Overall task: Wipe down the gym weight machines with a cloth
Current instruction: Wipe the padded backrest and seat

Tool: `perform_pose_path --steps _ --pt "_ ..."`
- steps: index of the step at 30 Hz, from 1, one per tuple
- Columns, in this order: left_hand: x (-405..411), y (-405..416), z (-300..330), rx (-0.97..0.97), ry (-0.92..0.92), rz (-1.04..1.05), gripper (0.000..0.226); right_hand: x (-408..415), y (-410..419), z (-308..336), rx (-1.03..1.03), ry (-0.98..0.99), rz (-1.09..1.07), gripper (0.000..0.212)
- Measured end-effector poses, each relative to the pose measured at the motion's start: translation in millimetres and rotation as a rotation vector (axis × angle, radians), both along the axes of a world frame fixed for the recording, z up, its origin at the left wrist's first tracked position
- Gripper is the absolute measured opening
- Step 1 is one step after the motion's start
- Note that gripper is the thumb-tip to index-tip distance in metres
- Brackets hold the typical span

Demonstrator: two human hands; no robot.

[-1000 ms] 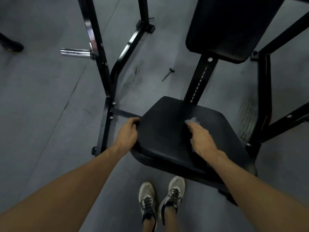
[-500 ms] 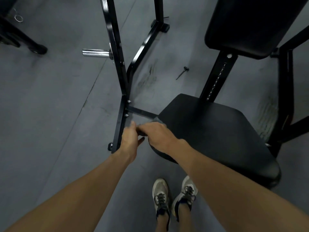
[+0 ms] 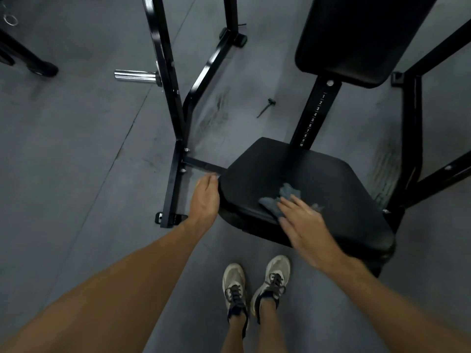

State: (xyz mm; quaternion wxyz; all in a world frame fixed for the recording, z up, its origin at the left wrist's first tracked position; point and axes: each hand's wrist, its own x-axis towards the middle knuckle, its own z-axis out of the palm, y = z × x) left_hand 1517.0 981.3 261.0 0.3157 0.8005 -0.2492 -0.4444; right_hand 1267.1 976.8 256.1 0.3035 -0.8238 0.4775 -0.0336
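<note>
A black padded seat (image 3: 318, 179) of a weight machine fills the centre right, with its black back pad (image 3: 356, 36) above it. A crumpled grey cloth (image 3: 280, 200) lies on the seat's front part. My right hand (image 3: 303, 225) presses flat on the cloth with fingers spread; it looks blurred. My left hand (image 3: 206, 197) holds the seat's left front corner, fingers curled round its edge.
The machine's black steel frame (image 3: 175, 138) stands to the left, with a chrome weight peg (image 3: 135, 75) sticking out. A numbered adjustment post (image 3: 313, 118) joins seat and back pad. A small pin (image 3: 266, 107) lies on the grey floor. My shoes (image 3: 254, 284) stand below the seat.
My right hand has slid with the cloth from the seat's left front corner rightward onto the seat top. My left hand stays at the corner.
</note>
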Motion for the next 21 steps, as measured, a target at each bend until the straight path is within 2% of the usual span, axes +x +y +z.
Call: perform_pose_path --steps 3,6,9,13,18,21 --pt "-3.4 -1.5 -4.8 -0.023 -0.003 -0.001 0.03 80.7 8.7 -6.4 -0.071 -0.014 0.0 0.045" --pt "-6.5 0.6 -9.5 -0.021 -0.028 -0.041 0.037 123.6 18.2 -3.4 -0.05 0.004 0.133 0.058" --pt "-10.7 -2.1 -11.9 -0.036 -0.053 -0.111 0.04 92.5 17.1 -12.1 -0.202 0.006 0.317 0.047" --pt "-30.1 -14.5 -6.3 -0.055 -0.187 -0.322 0.038 -18.8 9.6 -12.8 -0.224 0.047 0.515 0.052" --pt "-70.7 -27.8 -3.3 -0.075 -0.279 -0.595 0.042 -117.9 6.2 0.5 -0.082 0.104 0.359 0.057" --pt "-78.9 -30.8 -5.4 -0.062 -0.314 -0.669 0.045 -94.6 15.3 4.5 -0.091 0.15 0.153 0.044"
